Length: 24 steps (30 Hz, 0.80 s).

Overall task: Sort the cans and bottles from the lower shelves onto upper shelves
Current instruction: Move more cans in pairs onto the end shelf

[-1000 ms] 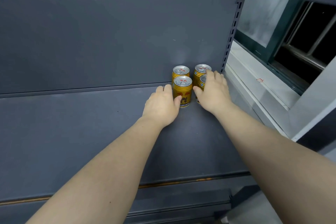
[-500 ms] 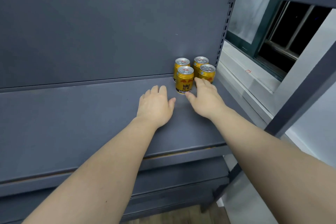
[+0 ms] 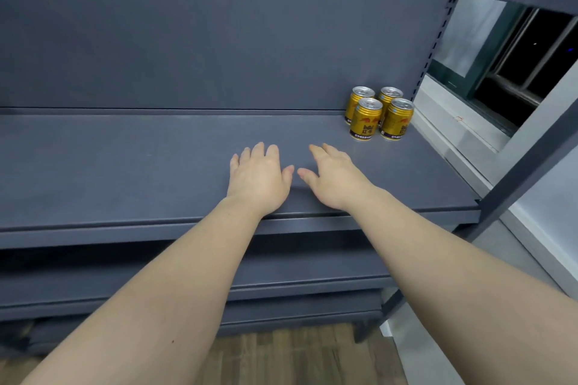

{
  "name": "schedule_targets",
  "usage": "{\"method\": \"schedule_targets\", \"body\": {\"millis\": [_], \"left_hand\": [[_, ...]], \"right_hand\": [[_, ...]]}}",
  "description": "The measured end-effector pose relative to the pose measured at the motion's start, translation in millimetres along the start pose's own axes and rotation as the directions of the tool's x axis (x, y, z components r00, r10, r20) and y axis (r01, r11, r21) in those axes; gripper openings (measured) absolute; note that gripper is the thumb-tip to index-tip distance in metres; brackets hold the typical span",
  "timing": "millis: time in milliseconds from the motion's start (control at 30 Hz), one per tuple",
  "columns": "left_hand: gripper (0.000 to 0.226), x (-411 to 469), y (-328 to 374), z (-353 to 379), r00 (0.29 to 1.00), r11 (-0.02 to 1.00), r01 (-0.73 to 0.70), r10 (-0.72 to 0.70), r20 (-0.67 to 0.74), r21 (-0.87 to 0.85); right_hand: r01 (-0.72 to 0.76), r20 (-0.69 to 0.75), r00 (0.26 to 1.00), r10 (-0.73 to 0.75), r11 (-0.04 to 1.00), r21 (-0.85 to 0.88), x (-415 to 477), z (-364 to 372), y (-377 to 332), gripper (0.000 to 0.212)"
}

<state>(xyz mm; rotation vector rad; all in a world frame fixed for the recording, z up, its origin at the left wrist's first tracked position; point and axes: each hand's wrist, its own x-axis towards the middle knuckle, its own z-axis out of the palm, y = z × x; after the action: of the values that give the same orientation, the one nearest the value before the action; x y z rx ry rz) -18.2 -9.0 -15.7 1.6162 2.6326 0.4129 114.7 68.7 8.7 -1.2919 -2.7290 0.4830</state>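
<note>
While apart from gold cans [image 3: 366, 122] (four, upright), left hand [image 3: 258, 176] and right hand [image 3: 333, 180] over shelf [image 3: 125, 166]: fingers spread, holding nothing.

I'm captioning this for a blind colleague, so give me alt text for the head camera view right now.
The left hand and right hand reach out open and empty over a dark grey shelf. Four upright gold cans stand two by two at its back right corner, clear of both hands. A window shows at right.
</note>
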Motion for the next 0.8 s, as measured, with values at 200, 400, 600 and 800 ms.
{"method": "schedule_targets", "body": {"millis": [200,400,600,800], "left_hand": [[0.048,-26,-43,-16,0.993,0.994,0.110,-0.110,-0.034,-0.001],[0.045,-58,-79,-26,0.967,0.968,0.249,-0.247,-0.055,0.030],[0.041,-97,-109,-39,0.922,0.923,0.380,-0.371,-0.111,0.069],[0.037,-146,-144,-51,0.855,0.852,0.511,-0.491,-0.168,0.109]], "right_hand": [[0.110,0.055,0.992,-0.109,0.994,-0.014,-3,12,-45,0.066],[0.228,0.118,0.967,-0.228,0.974,0.016,0,27,-79,0.066],[0.363,0.175,0.914,-0.366,0.930,0.049,-2,44,-116,0.065],[0.504,0.222,0.831,-0.509,0.859,0.084,-17,65,-165,0.065]]}}
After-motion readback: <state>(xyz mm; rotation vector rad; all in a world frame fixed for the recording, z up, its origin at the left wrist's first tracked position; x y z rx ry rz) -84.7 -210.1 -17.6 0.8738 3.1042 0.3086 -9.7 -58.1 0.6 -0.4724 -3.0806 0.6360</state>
